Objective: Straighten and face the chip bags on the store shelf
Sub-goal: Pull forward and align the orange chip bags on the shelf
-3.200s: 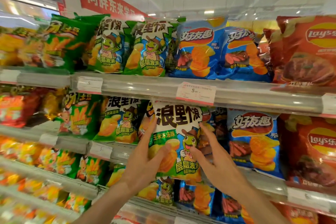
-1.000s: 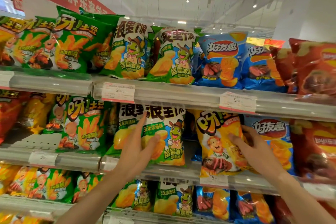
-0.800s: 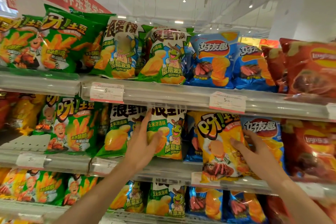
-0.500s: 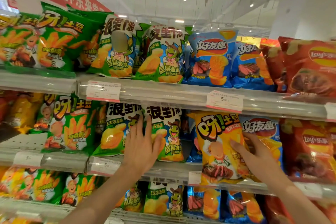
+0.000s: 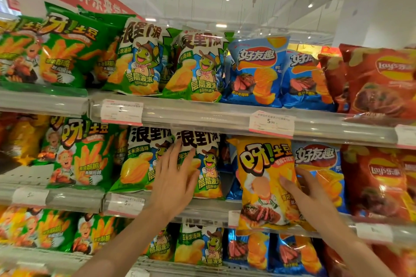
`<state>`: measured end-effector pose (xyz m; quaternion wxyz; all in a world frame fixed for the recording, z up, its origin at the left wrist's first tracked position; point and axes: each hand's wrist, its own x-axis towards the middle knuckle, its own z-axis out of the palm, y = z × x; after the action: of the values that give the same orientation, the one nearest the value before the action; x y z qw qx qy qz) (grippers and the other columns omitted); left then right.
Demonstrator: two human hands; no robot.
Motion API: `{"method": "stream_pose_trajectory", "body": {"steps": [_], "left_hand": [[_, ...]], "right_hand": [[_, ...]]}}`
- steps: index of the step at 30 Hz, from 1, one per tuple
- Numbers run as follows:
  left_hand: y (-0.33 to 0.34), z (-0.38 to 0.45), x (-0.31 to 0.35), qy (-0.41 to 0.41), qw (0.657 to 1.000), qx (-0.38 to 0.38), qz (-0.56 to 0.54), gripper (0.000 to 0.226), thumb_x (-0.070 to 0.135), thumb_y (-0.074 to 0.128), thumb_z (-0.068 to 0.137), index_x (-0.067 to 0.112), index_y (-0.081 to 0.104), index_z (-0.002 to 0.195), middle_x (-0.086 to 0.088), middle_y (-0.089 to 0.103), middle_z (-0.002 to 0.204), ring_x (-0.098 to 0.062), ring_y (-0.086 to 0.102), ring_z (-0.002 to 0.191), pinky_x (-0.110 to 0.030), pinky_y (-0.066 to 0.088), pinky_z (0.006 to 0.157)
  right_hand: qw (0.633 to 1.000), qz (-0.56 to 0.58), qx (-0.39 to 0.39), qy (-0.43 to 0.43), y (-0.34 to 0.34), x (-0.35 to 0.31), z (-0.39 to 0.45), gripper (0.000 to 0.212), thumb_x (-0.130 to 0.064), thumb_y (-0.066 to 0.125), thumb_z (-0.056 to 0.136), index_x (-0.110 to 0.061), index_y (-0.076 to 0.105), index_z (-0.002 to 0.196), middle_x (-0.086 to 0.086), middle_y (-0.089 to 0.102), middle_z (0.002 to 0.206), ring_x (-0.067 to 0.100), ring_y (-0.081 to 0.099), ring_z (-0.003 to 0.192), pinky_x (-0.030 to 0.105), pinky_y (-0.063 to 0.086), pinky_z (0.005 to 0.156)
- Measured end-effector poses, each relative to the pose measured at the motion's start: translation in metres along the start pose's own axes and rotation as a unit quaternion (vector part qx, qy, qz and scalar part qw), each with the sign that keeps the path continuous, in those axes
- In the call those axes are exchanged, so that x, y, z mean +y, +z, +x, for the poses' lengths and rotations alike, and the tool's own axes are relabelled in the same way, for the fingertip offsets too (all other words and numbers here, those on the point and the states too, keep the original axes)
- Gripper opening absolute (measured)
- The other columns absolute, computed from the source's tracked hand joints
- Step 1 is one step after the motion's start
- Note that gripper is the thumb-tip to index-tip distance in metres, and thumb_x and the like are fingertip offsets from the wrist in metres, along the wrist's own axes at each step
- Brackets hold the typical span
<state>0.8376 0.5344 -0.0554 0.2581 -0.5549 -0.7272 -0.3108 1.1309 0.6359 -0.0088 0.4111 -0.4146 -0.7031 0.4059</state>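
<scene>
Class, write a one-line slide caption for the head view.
Left hand presses a green frog bag; right hand grips a yellow bag.

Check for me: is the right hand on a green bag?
No, the right hand grips the yellow bag; the left hand rests on the green one.

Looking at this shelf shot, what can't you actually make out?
All in the head view:
- Blue bag behind the yellow bag: mostly hidden by it and the green frog bag.
- Right hand fingers: tucked behind the yellow bag's edge, so its grip is unclear.
- Price tags: small print too small to read.
- Red bags: cut off by the right edge.
- Bottom-left shelf: blurred.
</scene>
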Motion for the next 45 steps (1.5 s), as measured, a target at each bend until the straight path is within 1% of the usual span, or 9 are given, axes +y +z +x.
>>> {"method": "stream_pose_trajectory", "body": {"steps": [2,6,12,16,23,29,33,38,45], "left_hand": [[-0.011,-0.006,0.015,-0.007,0.997,0.013,-0.079,0.053,0.049,0.041,0.099,0.020,0.049,0.143,-0.009,0.041,0.148,-0.023,0.038,0.134,-0.046,0.041,0.109],[-0.034,-0.019,0.042,-0.057,0.959,-0.102,-0.257,0.062,0.067,0.040,0.093,0.042,0.033,0.149,0.013,0.047,0.140,-0.002,0.049,0.117,-0.035,0.050,0.098],[-0.058,-0.032,0.046,-0.104,0.885,-0.156,-0.426,0.076,0.075,0.055,0.084,0.064,0.014,0.147,0.031,0.032,0.154,-0.001,0.042,0.137,-0.044,0.044,0.110],[-0.084,-0.045,0.016,-0.132,0.894,-0.122,-0.410,0.076,0.065,0.062,0.086,0.067,0.014,0.145,0.043,0.032,0.146,0.006,0.044,0.131,-0.040,0.049,0.105],[-0.148,-0.079,-0.083,-0.161,0.916,-0.079,-0.359,0.078,0.075,0.058,0.081,0.066,0.016,0.146,0.031,0.036,0.151,-0.009,0.050,0.131,-0.047,0.050,0.102],[-0.213,-0.117,-0.176,-0.209,0.928,-0.031,-0.306,0.079,0.082,0.055,0.076,0.068,0.017,0.144,0.036,0.038,0.146,-0.007,0.053,0.126,-0.044,0.050,0.103],[-0.246,-0.133,-0.227,-0.249,0.921,-0.007,-0.300,0.071,0.067,0.062,0.083,0.069,0.022,0.141,0.042,0.043,0.138,0.004,0.053,0.122,-0.036,0.053,0.099],[-0.268,-0.144,-0.284,-0.286,0.920,0.006,-0.268,0.074,0.076,0.059,0.080,0.072,0.018,0.141,0.047,0.031,0.140,-0.003,0.045,0.134,-0.042,0.047,0.106],[-0.273,-0.128,-0.361,-0.292,0.927,-0.005,-0.237,0.071,0.073,0.055,0.082,0.071,0.016,0.142,0.038,0.032,0.146,-0.003,0.047,0.132,-0.040,0.046,0.107]], "right_hand": [[1.000,0.014,-0.013,0.004,0.002,0.000,-0.001,0.037,-0.041,0.062,0.091,-0.032,0.050,0.125,-0.020,0.061,0.103,-0.003,0.064,0.077,0.014,0.047,0.057],[0.998,0.048,-0.045,0.000,0.015,-0.003,-0.004,0.053,-0.051,0.065,0.082,-0.034,0.052,0.130,-0.012,0.068,0.111,0.000,0.070,0.085,0.020,0.054,0.066],[0.992,0.049,-0.110,-0.028,0.055,-0.017,-0.013,0.049,-0.062,0.063,0.073,-0.047,0.050,0.118,-0.020,0.066,0.112,-0.002,0.065,0.096,0.027,0.053,0.083],[0.986,0.061,-0.149,-0.044,0.093,-0.042,-0.023,0.040,-0.052,0.066,0.079,-0.043,0.052,0.114,-0.020,0.068,0.108,-0.008,0.065,0.090,0.019,0.050,0.075],[0.976,0.041,-0.209,-0.052,0.194,-0.099,-0.055,0.053,-0.062,0.064,0.070,-0.045,0.046,0.117,-0.019,0.062,0.112,0.002,0.063,0.099,0.031,0.054,0.084],[0.958,0.039,-0.279,-0.058,0.304,-0.148,-0.086,0.041,-0.063,0.064,0.076,-0.054,0.042,0.109,-0.021,0.064,0.108,0.005,0.068,0.095,0.041,0.057,0.088],[0.943,0.056,-0.326,-0.047,0.368,-0.181,-0.099,0.044,-0.063,0.065,0.074,-0.051,0.042,0.110,-0.021,0.062,0.110,0.004,0.067,0.096,0.041,0.058,0.089],[0.932,0.031,-0.354,-0.068,0.437,-0.202,-0.102,0.076,-0.081,0.059,0.067,-0.048,0.035,0.132,-0.018,0.057,0.125,0.009,0.061,0.110,0.044,0.050,0.099],[0.923,0.018,-0.377,-0.078,0.516,-0.223,-0.084,0.071,-0.066,0.049,0.088,-0.036,0.022,0.146,-0.016,0.053,0.132,0.003,0.057,0.106,0.018,0.044,0.076]]}}
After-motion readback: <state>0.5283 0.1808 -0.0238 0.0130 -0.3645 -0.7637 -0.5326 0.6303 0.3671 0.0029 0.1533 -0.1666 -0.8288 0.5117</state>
